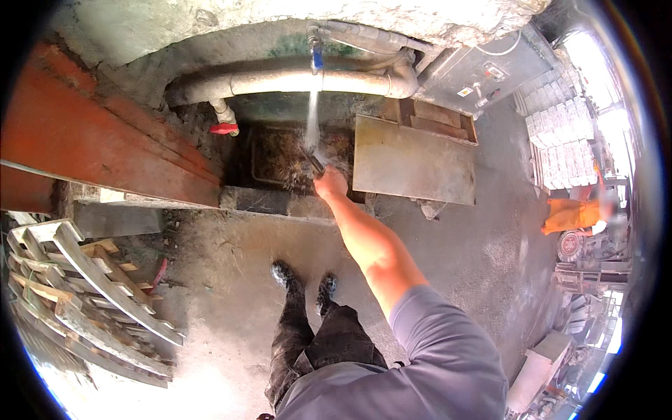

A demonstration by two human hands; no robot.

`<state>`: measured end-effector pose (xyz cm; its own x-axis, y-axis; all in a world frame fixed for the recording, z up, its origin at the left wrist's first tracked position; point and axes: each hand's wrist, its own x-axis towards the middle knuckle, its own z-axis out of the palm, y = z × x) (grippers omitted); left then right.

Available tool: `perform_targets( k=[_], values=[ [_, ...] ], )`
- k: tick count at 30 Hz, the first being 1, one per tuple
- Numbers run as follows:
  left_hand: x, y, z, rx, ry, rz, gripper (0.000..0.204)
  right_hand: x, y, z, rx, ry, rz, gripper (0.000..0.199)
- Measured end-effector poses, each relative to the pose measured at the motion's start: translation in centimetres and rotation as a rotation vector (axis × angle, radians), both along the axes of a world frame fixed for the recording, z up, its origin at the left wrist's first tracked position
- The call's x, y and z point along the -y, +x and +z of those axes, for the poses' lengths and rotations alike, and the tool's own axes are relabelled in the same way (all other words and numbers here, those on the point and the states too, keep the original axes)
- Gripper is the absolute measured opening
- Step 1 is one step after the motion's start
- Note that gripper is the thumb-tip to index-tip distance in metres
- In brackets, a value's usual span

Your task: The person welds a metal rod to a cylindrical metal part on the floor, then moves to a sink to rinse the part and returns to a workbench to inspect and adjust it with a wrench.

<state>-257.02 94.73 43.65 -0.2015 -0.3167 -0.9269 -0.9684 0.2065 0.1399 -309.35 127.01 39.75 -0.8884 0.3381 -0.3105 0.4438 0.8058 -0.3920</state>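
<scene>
My right hand (330, 183) reaches forward over a dark water-filled pit (273, 157) and grips a small dark tool (316, 163) under a stream of water (312, 119). The water falls from a tap with a blue handle (316, 57) mounted above a thick grey pipe (294, 82). My left hand is not in view. My legs in dark trousers and wet black boots (304, 283) stand on the concrete floor just behind the pit's kerb (280, 203).
A rusty red steel beam (105, 150) slants across the left. Stacked wooden pallets (84, 294) lie at the lower left. A flat metal plate (413, 159) covers ground right of the pit. A red valve handle (224, 129) hangs under the pipe. A person in orange (574, 213) stands far right near stacked blocks (563, 140).
</scene>
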Motion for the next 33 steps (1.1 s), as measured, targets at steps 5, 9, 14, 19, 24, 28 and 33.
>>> perform_targets(
  k=[5, 9, 14, 19, 24, 28, 33],
  values=[
    [-4.6, -1.6, -0.5, -0.063, 0.063, 0.028, 0.045, -1.1, -0.6, 0.9, 0.000, 0.079, 0.055, 0.048],
    [-7.1, -1.5, -0.4, -0.095, 0.080, 0.065, 0.043, -0.1, -1.6, 2.1, 0.056, -0.047, 0.005, 0.047],
    [-8.8, -1.9, -0.1, -0.123, 0.092, 0.062, 0.041, -0.8, -1.8, 1.4, -0.021, -0.052, 0.001, 0.045],
    [-9.7, -1.7, 0.2, -0.128, 0.077, 0.072, 0.039, -0.6, 0.5, 2.3, -0.156, -0.073, -0.032, 0.040],
    [-9.8, -0.9, 0.6, -0.103, 0.056, 0.058, 0.037, -3.1, 3.1, -0.4, -0.525, -0.117, -0.022, 0.034],
    [-9.1, 0.0, 1.4, -0.077, 0.028, 0.055, 0.035, -4.0, 3.7, -1.0, -0.661, -0.275, -0.062, 0.027],
    [-7.9, 1.1, 2.3, -0.063, -0.013, 0.049, 0.033, -3.3, 2.2, -0.1, -0.615, -0.333, -0.098, 0.038]
  ],
)
